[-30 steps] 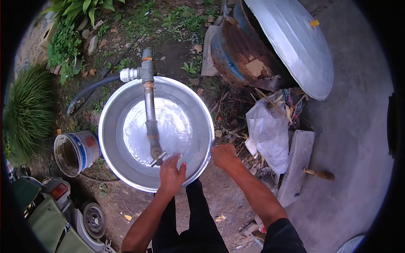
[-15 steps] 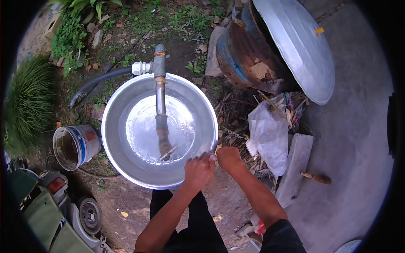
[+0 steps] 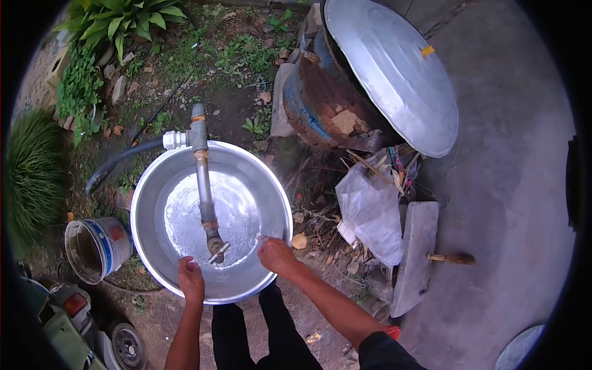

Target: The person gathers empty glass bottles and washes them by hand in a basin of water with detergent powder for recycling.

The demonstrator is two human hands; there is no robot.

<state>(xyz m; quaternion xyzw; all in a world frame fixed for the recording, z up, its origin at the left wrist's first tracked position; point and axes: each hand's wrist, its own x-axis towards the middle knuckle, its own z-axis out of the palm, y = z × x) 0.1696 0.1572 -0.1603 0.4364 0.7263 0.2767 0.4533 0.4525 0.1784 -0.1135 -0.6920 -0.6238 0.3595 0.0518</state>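
A large round metal basin [image 3: 145,240] with shallow water stands below a grey metal pipe [image 3: 203,179] that ends in a tap [image 3: 217,249]. My left hand [image 3: 191,277] is over the basin's lower left part, left of the tap, its fingers curled. Over the basin's right side is my right hand [image 3: 275,254], its fingers bent together near the inner wall. Whether either hand holds something small cannot be made out.
A rusty drum [image 3: 320,102] with a big metal lid [image 3: 394,68] leans at the top. Right of the basin lie a plastic bag [image 3: 373,213], a concrete block [image 3: 418,259] and a brush [image 3: 453,259]. A bucket [image 3: 98,246] and a vehicle wheel [image 3: 128,347] are at left.
My hands, close together at the basin's right rim before, have moved apart and are now over the basin on either side of the tap. The view has shifted.
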